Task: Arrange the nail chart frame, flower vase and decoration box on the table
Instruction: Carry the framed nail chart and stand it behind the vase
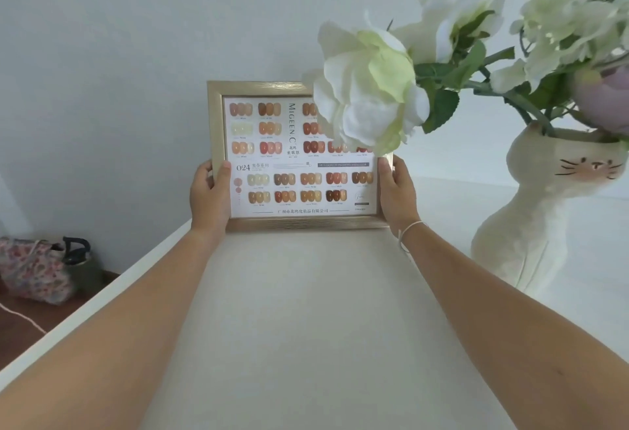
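The nail chart frame (292,187), gold-edged with rows of nail colour samples, stands upright at the far end of the white table (306,310) against the wall. My left hand (209,196) grips its left edge, thumb on the front. My right hand (396,194) grips its right edge the same way. To the right stands the flower vase (534,215), a white cat shape with a painted face, holding white and pink flowers (374,89) that overlap the frame's upper right corner. No decoration box is in view.
The table's left edge runs diagonally from the near left toward the wall. Beyond it, on the brown floor, lie a floral bag (32,269) and a dark bottle (81,259). A white cord (20,317) crosses the floor.
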